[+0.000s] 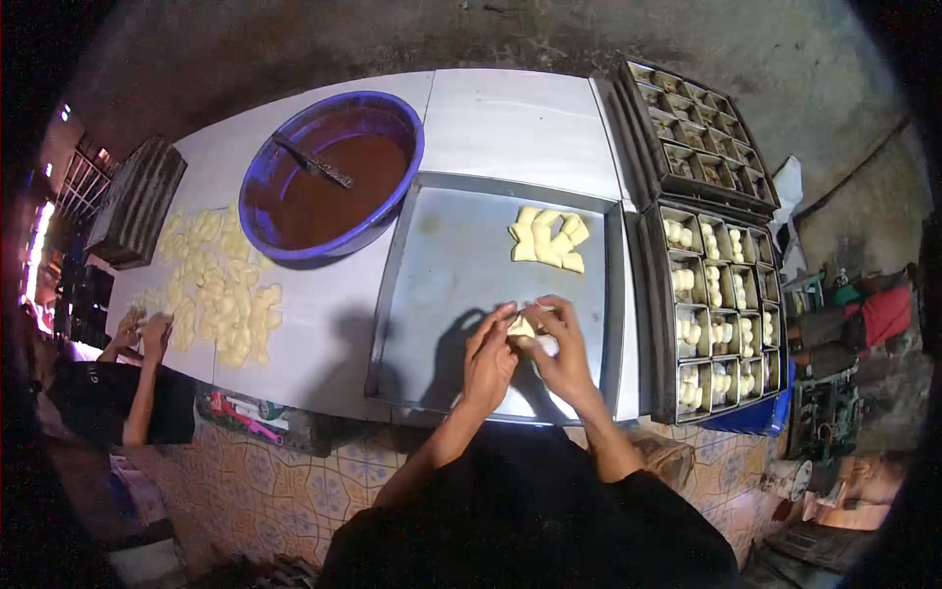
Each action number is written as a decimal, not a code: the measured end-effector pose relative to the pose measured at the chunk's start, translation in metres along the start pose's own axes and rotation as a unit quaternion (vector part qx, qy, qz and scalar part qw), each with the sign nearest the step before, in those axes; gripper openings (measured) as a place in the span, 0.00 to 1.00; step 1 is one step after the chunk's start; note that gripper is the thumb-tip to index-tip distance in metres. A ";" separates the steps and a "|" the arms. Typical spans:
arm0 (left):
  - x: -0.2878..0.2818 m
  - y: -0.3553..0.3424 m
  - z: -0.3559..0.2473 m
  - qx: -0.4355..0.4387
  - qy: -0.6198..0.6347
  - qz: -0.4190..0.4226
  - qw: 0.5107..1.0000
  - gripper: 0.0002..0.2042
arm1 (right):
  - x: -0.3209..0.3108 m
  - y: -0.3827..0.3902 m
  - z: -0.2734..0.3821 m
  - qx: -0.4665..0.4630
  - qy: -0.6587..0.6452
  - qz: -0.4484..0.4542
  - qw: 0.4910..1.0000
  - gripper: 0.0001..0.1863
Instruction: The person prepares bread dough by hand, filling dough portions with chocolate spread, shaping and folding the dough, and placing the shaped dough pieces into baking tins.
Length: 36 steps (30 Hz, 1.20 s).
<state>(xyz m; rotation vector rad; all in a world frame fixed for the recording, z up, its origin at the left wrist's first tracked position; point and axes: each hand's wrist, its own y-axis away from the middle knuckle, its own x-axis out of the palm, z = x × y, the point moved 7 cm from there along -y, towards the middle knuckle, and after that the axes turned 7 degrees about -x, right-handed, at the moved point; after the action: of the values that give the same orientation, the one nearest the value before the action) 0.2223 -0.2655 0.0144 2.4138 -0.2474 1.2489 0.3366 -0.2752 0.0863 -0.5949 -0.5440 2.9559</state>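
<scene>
Above the near right part of a shallow grey metal tray (pixel 456 265), both my hands hold one small piece of pale yellow dough (pixel 523 325). My left hand (pixel 490 359) pinches its left side with curled fingers. From the right, my right hand (pixel 558 351) closes round it, thumb and fingers bent. A small white patch shows beneath the right fingers; I cannot tell what it is. Several cut dough pieces (pixel 548 239) lie in a cluster on the tray's far right part.
Right of the tray, a divided baking pan (pixel 693 304) holds dough balls; another divided pan (pixel 702 128) stands beyond it. At left are a blue basin (pixel 417 162) of brown filling with a spatula (pixel 312 163), many dough pieces (pixel 221 294), stacked tins (pixel 137 201) and another person's hands (pixel 145 334).
</scene>
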 end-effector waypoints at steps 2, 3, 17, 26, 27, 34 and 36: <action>0.004 0.006 -0.005 0.036 -0.084 -0.002 0.996 0.16 | 0.009 0.001 -0.006 -0.029 -0.008 -0.021 0.999 0.13; 0.006 0.012 -0.014 0.095 -0.212 -0.035 0.972 0.16 | 0.011 0.002 -0.011 -0.013 -0.042 -0.037 0.998 0.12; -0.017 0.007 -0.016 -0.100 0.281 0.125 0.946 0.26 | 0.077 -0.032 -0.006 -0.030 -0.239 0.190 0.952 0.32; -0.050 -0.147 -0.278 0.178 -0.379 -0.217 0.882 0.33 | 0.082 -0.058 -0.059 0.103 -0.447 0.144 0.877 0.64; -0.049 -0.165 -0.300 0.163 -0.557 -0.267 0.769 0.35 | 0.078 -0.057 -0.066 0.109 -0.411 0.136 0.895 0.61; -0.072 -0.170 -0.293 -0.011 -0.746 -0.304 0.592 0.38 | 0.091 -0.035 -0.096 0.112 -0.429 0.102 0.890 0.46; -0.038 -0.138 -0.265 0.024 -0.738 -0.344 0.579 0.41 | 0.087 -0.033 -0.103 0.112 -0.421 0.077 0.897 0.41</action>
<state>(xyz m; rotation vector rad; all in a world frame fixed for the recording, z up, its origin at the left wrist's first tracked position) 0.0513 -0.0277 0.0820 2.4441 0.2993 -1.2618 0.2960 -0.1987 -0.0220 0.7422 -0.1747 3.2378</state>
